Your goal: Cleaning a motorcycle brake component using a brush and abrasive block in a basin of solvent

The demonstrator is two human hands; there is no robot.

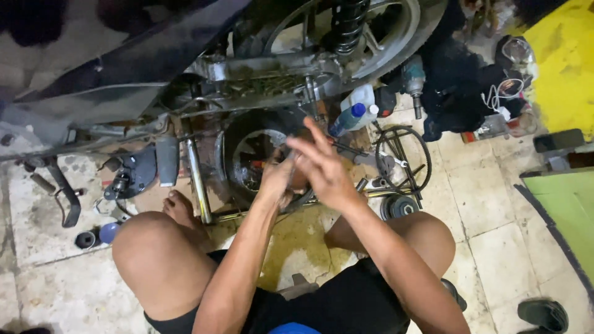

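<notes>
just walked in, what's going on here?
A person sits on the tiled floor beside a scooter with its round engine case opened. Both hands meet in front of it: the left hand grips a thin dark part, the right hand is over it with fingers spread. A black drive belt and a white blue-capped bottle lie nearby.

Arms: bare to above the elbow, no sleeves in view.
Left hand (276, 179): bare, no glove, ring or watch.
Right hand (325, 170): bare, no glove, fingers (309, 139) smudged with dark grime.
Legs: bare knees and shins.
Shorts (346, 303): black.
Waist: a blue patch (292, 328) at the bottom edge.
Feet: the left foot (179, 210) bare, no shoe.
</notes>
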